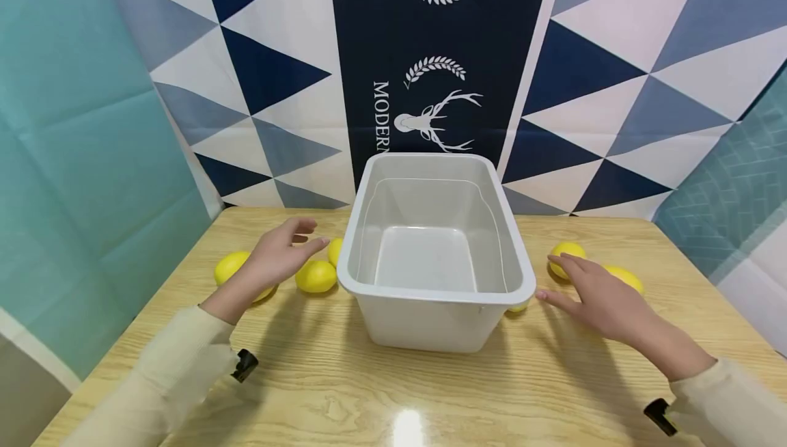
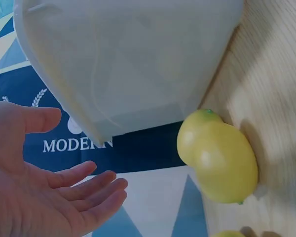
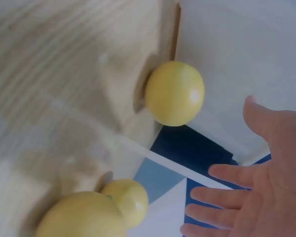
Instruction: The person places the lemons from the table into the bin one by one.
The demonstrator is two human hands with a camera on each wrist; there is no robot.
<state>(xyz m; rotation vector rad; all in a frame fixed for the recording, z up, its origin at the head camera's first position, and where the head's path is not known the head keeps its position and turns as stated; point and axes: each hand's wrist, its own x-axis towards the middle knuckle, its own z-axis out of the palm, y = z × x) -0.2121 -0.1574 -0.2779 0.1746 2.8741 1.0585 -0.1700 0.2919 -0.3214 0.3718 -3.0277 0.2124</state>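
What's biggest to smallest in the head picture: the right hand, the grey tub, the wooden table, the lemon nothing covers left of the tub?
1. Wooden table
2. Grey tub
3. Right hand
4. Uncovered lemon

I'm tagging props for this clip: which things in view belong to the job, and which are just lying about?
Likely the job's, being nearest the left hand and right hand:
empty light gray plastic bin
left-side lemons
right-side lemons

Seemingly just surroundings:
wood-grain tabletop
deer-print backdrop
teal wall covering at left
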